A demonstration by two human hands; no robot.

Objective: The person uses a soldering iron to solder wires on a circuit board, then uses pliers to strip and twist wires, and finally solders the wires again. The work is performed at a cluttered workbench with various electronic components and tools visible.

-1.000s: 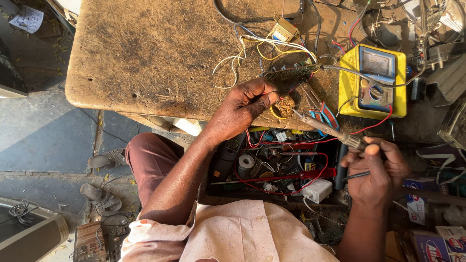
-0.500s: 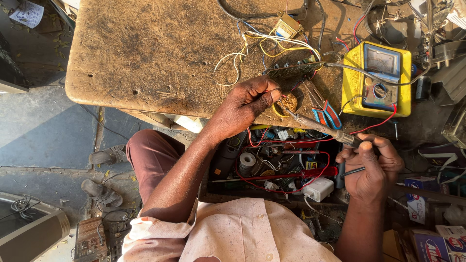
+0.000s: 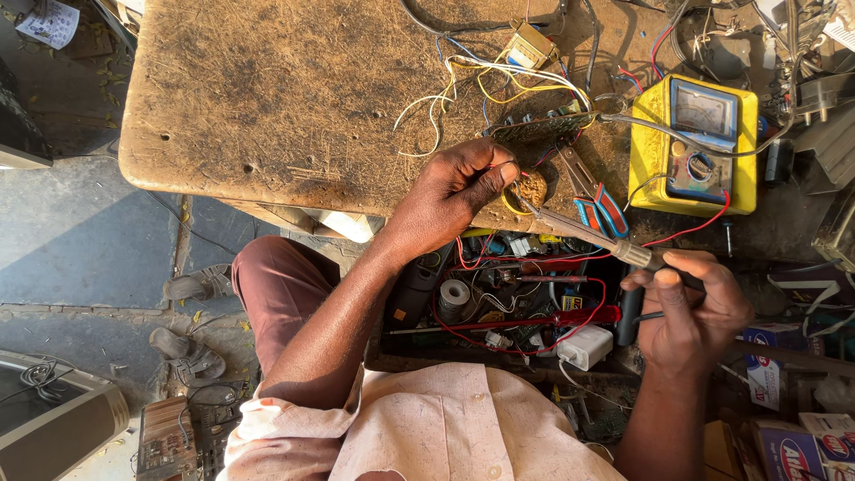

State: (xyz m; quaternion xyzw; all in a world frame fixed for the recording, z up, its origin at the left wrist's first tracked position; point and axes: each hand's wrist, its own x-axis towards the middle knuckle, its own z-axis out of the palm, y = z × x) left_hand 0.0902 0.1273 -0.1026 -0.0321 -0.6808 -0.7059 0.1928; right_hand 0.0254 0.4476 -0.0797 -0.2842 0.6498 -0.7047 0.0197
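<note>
So right now the right hand is pinched around the handle of a soldering iron, tip dipped into a small tin of brownish flux or resin at the edge of the worn wooden bench. The left hand pinches something small beside that tin, can't tell what. The circuit board with loose wires sits just behind, untouched, so I'd say soldering hasn't really started. A yellow multimeter waits nearby.
</note>
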